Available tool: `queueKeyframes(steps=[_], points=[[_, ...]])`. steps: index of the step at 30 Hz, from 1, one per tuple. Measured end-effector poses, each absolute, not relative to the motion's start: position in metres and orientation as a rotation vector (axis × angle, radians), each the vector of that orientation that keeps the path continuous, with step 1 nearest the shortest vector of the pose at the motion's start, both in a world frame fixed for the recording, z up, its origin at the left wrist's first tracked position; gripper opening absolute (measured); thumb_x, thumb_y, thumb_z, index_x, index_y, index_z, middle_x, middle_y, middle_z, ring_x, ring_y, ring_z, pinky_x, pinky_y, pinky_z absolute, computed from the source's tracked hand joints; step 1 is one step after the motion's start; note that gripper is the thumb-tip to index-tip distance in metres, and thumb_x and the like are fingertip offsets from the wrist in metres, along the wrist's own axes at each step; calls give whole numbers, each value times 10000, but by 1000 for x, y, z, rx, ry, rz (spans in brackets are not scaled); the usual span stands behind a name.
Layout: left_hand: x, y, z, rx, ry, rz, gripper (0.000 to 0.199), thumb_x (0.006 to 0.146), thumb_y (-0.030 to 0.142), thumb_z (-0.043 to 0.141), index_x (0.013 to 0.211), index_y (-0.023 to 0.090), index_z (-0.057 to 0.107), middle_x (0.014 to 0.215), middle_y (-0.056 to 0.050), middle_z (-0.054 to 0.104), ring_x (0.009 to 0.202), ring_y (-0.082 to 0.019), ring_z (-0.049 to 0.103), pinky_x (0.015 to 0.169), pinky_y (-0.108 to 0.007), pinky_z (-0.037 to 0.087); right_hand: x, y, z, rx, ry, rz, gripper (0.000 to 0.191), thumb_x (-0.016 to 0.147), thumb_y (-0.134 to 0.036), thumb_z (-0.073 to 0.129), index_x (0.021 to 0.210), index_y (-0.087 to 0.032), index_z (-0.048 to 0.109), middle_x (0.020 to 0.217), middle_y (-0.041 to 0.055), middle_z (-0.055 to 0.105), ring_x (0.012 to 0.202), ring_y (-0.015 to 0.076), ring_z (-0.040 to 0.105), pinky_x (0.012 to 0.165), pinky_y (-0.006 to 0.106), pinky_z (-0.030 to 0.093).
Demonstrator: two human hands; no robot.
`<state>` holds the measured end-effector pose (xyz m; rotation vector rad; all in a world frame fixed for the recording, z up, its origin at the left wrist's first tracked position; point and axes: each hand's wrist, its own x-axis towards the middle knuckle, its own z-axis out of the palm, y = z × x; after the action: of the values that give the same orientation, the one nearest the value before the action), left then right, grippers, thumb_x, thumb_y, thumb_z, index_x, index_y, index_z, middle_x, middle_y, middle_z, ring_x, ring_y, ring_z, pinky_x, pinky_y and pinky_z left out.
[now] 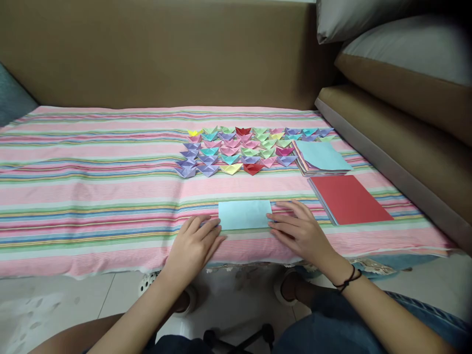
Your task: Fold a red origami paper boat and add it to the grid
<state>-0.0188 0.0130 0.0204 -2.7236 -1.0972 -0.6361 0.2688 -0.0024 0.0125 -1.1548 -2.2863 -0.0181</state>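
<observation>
A light blue rectangular paper (pixel 245 215) lies flat on the striped cloth near its front edge. At the paper's left edge is my left hand (pixel 194 243), fingers spread, fingertips touching or just beside it. My right hand (pixel 300 228) rests at the right edge with its fingers apart, fingertips on or near the paper. Neither hand grips anything. Beyond the paper, several rows of small folded paper boats (pixel 230 159) in purple, green, pink, red, yellow and blue stand on the cloth.
Right of the boats lies a stack of paper with a light blue sheet (pixel 324 156) on top. Nearer is a red-topped paper stack (pixel 352 199). Cushions (pixel 405 59) are piled at the right, and a brown backrest (pixel 158 54) runs behind the striped cloth (pixel 81 196).
</observation>
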Motion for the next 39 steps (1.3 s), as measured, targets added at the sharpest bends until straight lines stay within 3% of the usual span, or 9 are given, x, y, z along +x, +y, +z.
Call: queueKeyframes(steps=[5,10,15,20,23,28,33,39], points=[[-9,13,31,-2498,-1228,-647,164,855,312,546,781,183,615,847,-52,676,903,-245,556,846,-420,363,261,6,21,-1065,-2415,-93,160,861,-162,532,903,-231,670,915,31,707,991,234,574,981,522,366],[14,9,35,-2558,-1107,-646,137,869,266,522,945,172,586,969,-70,647,936,-235,526,830,-383,354,251,8,29,-1046,-2548,-276,243,867,-104,450,789,-197,660,844,59,688,884,216,587,1000,527,363],[42,6,26,-2747,-998,-549,131,891,224,473,966,161,560,959,-84,617,879,-223,521,725,-351,387,236,-1,31,-1023,-2517,-259,259,855,-91,439,742,-200,643,802,69,681,934,235,588,992,525,377],[42,7,20,-2819,-1002,-523,101,873,156,493,902,149,590,863,-73,626,785,-210,524,676,-341,401,231,-8,30,-986,-2405,9,153,839,-189,528,946,-191,637,939,77,685,985,239,586,985,501,379],[32,4,20,-2876,-1012,-674,162,904,191,449,946,165,603,898,-67,646,809,-195,535,699,-341,407,239,-8,26,-1016,-2359,180,251,818,-266,597,1064,-221,613,1025,75,670,1025,251,570,963,510,379],[21,-4,19,-2937,-1197,-787,166,905,214,459,905,200,625,900,-42,662,825,-187,536,696,-338,388,247,-7,17,-1059,-2239,272,125,830,-185,587,861,-257,684,925,41,677,945,223,574,838,429,452],[20,-1,17,-2869,-1563,-966,124,866,263,531,837,217,643,904,-41,641,842,-199,525,723,-358,396,245,-5,14,-1190,-2040,350,80,814,-215,620,803,-240,695,854,59,650,875,231,570,765,412,480],[26,5,17,-2732,-1835,-1019,168,831,294,567,693,209,611,834,-27,621,773,-189,512,680,-344,372,239,3,11,-1323,-1838,413,155,783,-275,661,636,-227,644,755,45,628,829,237,572,732,403,477]])
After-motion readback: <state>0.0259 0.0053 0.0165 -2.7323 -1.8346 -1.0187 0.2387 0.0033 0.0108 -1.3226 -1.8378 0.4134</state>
